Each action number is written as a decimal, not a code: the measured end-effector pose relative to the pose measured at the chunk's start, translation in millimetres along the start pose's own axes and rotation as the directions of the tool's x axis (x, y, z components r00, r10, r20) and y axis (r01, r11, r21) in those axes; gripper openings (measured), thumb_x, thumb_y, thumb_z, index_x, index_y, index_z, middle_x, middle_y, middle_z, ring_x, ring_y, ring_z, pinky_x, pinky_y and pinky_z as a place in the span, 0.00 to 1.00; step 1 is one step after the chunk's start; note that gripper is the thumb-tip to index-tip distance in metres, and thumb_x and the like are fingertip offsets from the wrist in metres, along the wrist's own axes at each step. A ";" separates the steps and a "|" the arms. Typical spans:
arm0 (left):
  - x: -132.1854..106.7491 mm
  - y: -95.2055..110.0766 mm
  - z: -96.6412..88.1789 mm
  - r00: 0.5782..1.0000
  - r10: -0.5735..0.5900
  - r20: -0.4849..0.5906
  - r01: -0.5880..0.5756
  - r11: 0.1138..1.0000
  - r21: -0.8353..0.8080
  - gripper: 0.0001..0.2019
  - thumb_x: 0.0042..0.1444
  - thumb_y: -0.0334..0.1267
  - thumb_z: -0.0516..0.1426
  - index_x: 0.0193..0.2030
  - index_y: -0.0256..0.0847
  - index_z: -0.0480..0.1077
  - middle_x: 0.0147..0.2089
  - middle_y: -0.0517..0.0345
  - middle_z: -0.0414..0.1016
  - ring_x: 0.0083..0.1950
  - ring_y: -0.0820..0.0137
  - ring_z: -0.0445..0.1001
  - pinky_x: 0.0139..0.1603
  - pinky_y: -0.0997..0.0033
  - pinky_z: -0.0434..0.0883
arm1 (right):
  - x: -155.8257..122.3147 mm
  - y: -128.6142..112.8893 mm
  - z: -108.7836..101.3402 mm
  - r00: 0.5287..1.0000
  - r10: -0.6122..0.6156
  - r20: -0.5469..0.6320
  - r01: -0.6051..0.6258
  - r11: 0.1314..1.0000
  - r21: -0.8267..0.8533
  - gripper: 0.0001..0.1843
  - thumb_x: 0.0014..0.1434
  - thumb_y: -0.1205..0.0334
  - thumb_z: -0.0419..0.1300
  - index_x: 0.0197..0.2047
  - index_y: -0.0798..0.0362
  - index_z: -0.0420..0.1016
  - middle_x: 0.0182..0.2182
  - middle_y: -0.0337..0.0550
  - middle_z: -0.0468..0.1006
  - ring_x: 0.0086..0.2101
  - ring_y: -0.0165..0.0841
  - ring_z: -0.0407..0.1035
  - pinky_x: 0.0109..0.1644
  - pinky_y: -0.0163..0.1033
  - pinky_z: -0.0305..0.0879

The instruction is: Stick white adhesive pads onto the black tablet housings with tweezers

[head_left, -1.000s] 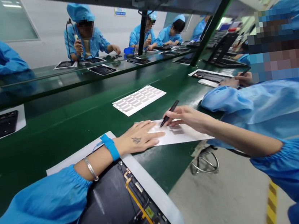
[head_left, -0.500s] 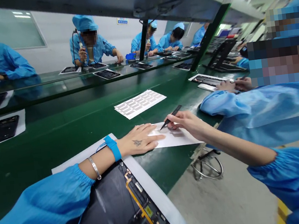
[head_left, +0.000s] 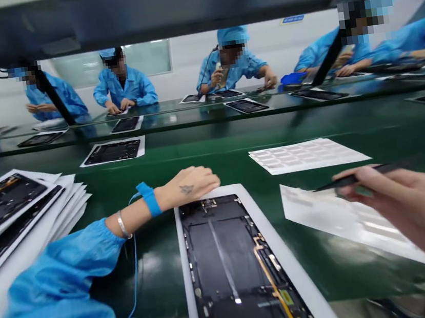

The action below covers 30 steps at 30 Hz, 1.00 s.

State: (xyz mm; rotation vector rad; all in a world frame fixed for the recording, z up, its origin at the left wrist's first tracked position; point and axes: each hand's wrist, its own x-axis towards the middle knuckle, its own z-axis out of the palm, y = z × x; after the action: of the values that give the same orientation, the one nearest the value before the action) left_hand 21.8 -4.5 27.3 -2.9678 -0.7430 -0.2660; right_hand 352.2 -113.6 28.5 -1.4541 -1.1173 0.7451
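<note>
My left hand (head_left: 187,187) is at the far edge of an opened tablet (head_left: 228,260), its fingers curled together and the fingertips hidden. I cannot make out whether anything is in them. The tablet shows black inner parts and an orange flex cable (head_left: 268,271), and lies on a white sheet (head_left: 286,258). In my right hand (head_left: 402,192), blurred by motion, are black tweezers (head_left: 339,182) pointing left. Beneath their tips is a white sticker sheet (head_left: 313,219) with grey strips. A pale patch by the tips is too blurred to name.
A stack of sheets and opened tablets (head_left: 60,214) stands at the left. Another sticker sheet (head_left: 308,155) lies beyond my right hand. A blue wrist cord (head_left: 135,271) hangs from my left wrist. A shelf (head_left: 178,8) spans overhead; co-workers (head_left: 124,84) sit opposite.
My view has turned left. My left hand has left the sticker sheet and moved to the tablet's far edge, its flat fingers now curled. My right hand still holds the tweezers.
</note>
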 end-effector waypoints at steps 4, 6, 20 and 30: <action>-39.6 -8.4 23.5 1.000 0.024 -0.007 -0.024 0.999 -0.034 0.16 0.72 0.39 0.43 0.49 0.38 0.71 0.44 0.53 0.74 0.45 0.68 0.69 0.46 0.70 0.67 | 0.7 -12.2 77.9 0.983 0.033 0.179 -0.049 0.995 0.083 0.27 0.35 0.30 0.70 0.23 0.47 0.79 0.27 0.47 0.78 0.34 0.43 0.70 0.46 0.51 0.69; -42.9 -7.3 33.4 0.996 0.053 -0.072 -0.060 0.993 -0.097 0.16 0.72 0.37 0.43 0.50 0.37 0.71 0.45 0.52 0.74 0.46 0.68 0.69 0.47 0.70 0.67 | 3.2 -9.4 109.5 0.970 0.021 0.244 -0.046 0.994 0.097 0.27 0.38 0.32 0.70 0.24 0.49 0.78 0.26 0.45 0.77 0.33 0.41 0.70 0.47 0.49 0.69; -37.6 -1.3 34.1 0.997 0.072 -0.017 -0.074 0.976 -0.207 0.14 0.67 0.28 0.48 0.52 0.40 0.72 0.51 0.54 0.75 0.46 0.67 0.69 0.46 0.68 0.67 | 3.9 20.2 128.7 0.952 0.101 0.289 -0.127 0.989 0.070 0.18 0.52 0.43 0.68 0.24 0.49 0.76 0.28 0.43 0.73 0.35 0.37 0.68 0.47 0.44 0.70; -37.6 -0.8 33.4 0.998 0.069 -0.005 -0.068 0.977 -0.200 0.14 0.67 0.28 0.48 0.52 0.41 0.72 0.51 0.55 0.75 0.46 0.67 0.68 0.46 0.68 0.66 | 1.5 17.8 127.2 0.956 0.066 0.285 -0.090 0.994 0.070 0.18 0.53 0.44 0.67 0.26 0.50 0.77 0.28 0.42 0.73 0.33 0.35 0.68 0.42 0.40 0.70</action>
State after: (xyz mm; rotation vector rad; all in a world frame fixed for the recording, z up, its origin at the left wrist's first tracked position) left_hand -6.2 -17.5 -12.4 -3.1756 -0.6486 -0.3532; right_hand 241.9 -63.4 -13.9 -1.3564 -1.2338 1.0689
